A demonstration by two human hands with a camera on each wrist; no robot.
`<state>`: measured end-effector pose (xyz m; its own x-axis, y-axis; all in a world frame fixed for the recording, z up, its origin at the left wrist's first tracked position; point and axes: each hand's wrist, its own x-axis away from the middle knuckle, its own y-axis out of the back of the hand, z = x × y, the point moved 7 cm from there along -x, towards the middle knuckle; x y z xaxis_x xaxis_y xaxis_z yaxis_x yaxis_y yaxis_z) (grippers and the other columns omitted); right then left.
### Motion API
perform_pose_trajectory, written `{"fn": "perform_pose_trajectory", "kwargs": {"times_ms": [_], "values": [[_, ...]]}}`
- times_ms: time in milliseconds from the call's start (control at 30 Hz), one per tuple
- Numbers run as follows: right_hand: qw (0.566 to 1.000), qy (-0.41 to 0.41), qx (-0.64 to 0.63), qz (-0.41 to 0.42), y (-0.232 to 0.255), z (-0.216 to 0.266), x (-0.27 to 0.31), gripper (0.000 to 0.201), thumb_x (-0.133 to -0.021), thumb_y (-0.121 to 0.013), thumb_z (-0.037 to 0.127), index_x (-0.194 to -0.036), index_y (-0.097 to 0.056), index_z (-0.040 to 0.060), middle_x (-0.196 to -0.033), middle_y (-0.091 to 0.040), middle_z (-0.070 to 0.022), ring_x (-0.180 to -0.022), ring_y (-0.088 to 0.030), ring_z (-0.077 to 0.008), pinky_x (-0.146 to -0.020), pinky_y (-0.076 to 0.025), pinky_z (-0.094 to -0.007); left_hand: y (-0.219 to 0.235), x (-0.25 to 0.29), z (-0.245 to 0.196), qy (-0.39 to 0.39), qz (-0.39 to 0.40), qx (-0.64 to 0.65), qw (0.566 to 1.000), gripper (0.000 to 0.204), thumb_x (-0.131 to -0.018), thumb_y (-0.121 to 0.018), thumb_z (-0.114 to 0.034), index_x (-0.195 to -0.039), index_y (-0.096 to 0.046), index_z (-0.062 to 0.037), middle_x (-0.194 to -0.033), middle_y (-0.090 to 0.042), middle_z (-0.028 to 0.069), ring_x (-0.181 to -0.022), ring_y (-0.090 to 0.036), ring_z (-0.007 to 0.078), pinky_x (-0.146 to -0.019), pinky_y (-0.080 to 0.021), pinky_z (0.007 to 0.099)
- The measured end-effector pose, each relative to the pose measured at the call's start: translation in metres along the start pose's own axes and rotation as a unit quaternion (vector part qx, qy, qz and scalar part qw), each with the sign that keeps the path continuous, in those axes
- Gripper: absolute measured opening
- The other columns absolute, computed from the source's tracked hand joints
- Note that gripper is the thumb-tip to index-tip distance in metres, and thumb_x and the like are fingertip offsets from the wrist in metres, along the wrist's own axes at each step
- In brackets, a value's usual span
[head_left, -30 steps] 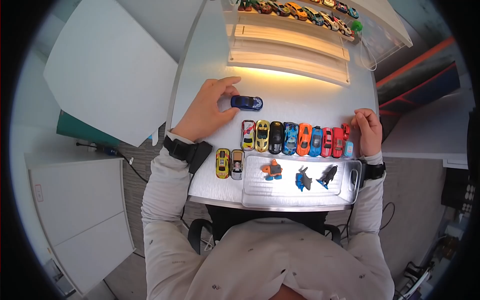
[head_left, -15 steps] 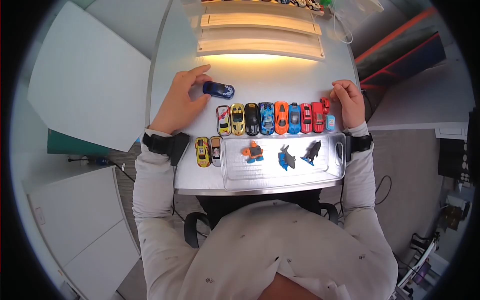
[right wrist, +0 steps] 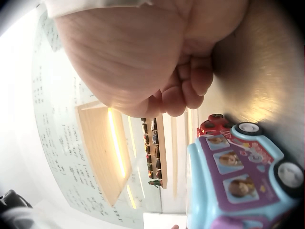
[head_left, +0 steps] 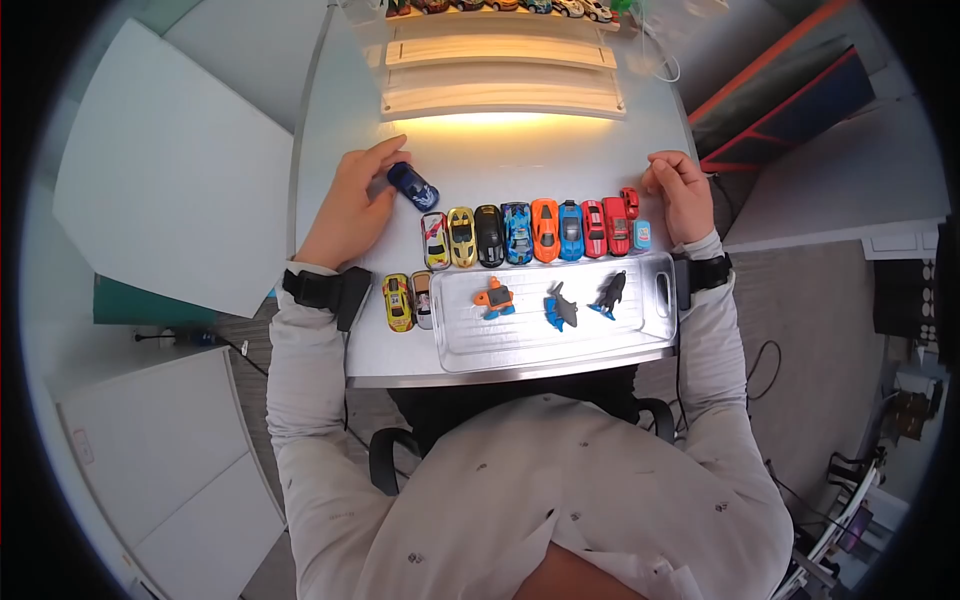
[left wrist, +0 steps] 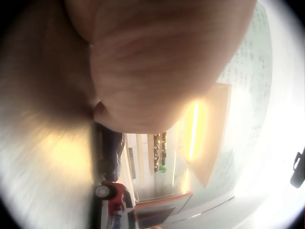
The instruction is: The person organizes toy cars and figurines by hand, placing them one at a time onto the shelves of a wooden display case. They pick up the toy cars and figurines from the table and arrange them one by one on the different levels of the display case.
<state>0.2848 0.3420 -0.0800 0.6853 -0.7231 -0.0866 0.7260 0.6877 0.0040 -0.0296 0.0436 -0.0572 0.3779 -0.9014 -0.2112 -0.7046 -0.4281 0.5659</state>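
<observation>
My left hand (head_left: 352, 205) pinches the rear of a dark blue toy car (head_left: 413, 187) between thumb and fingers, at the left of the table. In the left wrist view that car (left wrist: 112, 152) shows partly below the hand, its rear hidden. The car's nose points toward a white, red and yellow toy car (head_left: 435, 240), first in a side-by-side row. Beyond the row's right end, my right hand (head_left: 682, 200) rests on the table, fingers loosely curled and holding nothing. Nearest it are a small red car (head_left: 630, 203) and a light blue toy bus (head_left: 642, 236).
A clear plastic tray (head_left: 445, 358) with several toy animals lies at the near edge. Left of it stand a yellow car (head_left: 397, 303) and a white-and-tan car (head_left: 423, 301). At the back rises a lit wooden shelf (head_left: 500, 98), its upper tier lined with toy cars.
The dark blue car has turned in my left hand from lying crosswise to slanting, nose nearer the row. My right hand stays in place. The head view has shifted.
</observation>
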Motion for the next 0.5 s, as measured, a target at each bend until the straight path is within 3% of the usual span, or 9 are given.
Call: {"fn": "perform_pose_trajectory", "kwargs": {"times_ms": [100, 200, 300, 367, 467, 500], "values": [[0.999, 0.024, 0.019, -0.012, 0.004, 0.017, 0.005, 0.016, -0.102, -0.062, 0.014, -0.11, -0.066, 0.0006, -0.088, -0.067, -0.0029, -0.08, -0.056, -0.0101, -0.078, -0.046, -0.0255, 0.002, 0.0, 0.001, -0.024, 0.003, -0.024, 0.999, 0.066, -0.085, -0.051, 0.016, -0.148, -0.047, -0.0045, -0.132, -0.058, 0.0153, -0.128, -0.057, 0.0268, -0.114, -0.04, 0.0362], [0.996, 0.047, 0.069, 0.016, -0.018, 0.066, 0.027, 0.016, -0.102, -0.062, 0.013, -0.111, -0.065, 0.0006, -0.092, -0.068, -0.0039, -0.082, -0.057, -0.0107, -0.078, -0.046, -0.0255, 0.002, 0.001, 0.0, -0.009, 0.005, -0.008, 1.0, 0.066, -0.085, -0.049, 0.017, -0.148, -0.047, -0.0043, -0.132, -0.057, 0.0156, -0.129, -0.056, 0.0272, -0.114, -0.04, 0.0364], [0.978, 0.052, 0.153, 0.13, -0.065, 0.117, 0.064, 0.014, -0.099, -0.063, 0.005, -0.112, -0.066, -0.001, -0.097, -0.07, -0.007, -0.091, -0.064, -0.0137, -0.085, -0.05, -0.028, 0.002, 0.001, 0.003, -0.005, 0.007, -0.001, 1.0, 0.066, -0.085, -0.048, 0.017, -0.147, -0.047, -0.004, -0.131, -0.057, 0.0155, -0.129, -0.056, 0.0273, -0.114, -0.04, 0.0363], [0.913, 0.129, 0.274, 0.274, -0.108, 0.146, 0.081, 0.018, -0.096, -0.068, 0.012, -0.109, -0.069, -0.0007, -0.096, -0.073, -0.0142, -0.081, -0.07, -0.0211, -0.074, -0.054, -0.0332, 0.002, 0.001, 0.004, 0.0, 0.007, 0.004, 1.0, 0.066, -0.085, -0.047, 0.017, -0.147, -0.048, -0.0039, -0.131, -0.057, 0.0156, -0.129, -0.056, 0.0275, -0.114, -0.04, 0.0362], [0.826, 0.089, 0.364, 0.421, -0.146, 0.142, 0.101, 0.024, -0.094, -0.07, 0.017, -0.111, -0.068, 0.0007, -0.089, -0.072, -0.0176, -0.079, -0.071, -0.0295, -0.073, -0.056, -0.0386, 0.003, 0.002, 0.002, -0.006, 0.009, -0.005, 1.0, 0.066, -0.085, -0.046, 0.017, -0.147, -0.048, -0.004, -0.131, -0.056, 0.0159, -0.13, -0.056, 0.0276, -0.114, -0.041, 0.0363], [0.811, 0.088, 0.385, 0.433, -0.152, 0.137, 0.103, 0.026, -0.093, -0.07, 0.019, -0.113, -0.067, 0.0013, -0.088, -0.071, -0.0183, -0.079, -0.071, -0.0313, -0.073, -0.056, -0.0402, 0.004, 0.002, 0.001, -0.01, 0.009, -0.011, 1.0, 0.066, -0.085, -0.046, 0.017, -0.147, -0.048, -0.0041, -0.131, -0.056, 0.0161, -0.13, -0.055, 0.0276, -0.113, -0.041, 0.0363]]}}
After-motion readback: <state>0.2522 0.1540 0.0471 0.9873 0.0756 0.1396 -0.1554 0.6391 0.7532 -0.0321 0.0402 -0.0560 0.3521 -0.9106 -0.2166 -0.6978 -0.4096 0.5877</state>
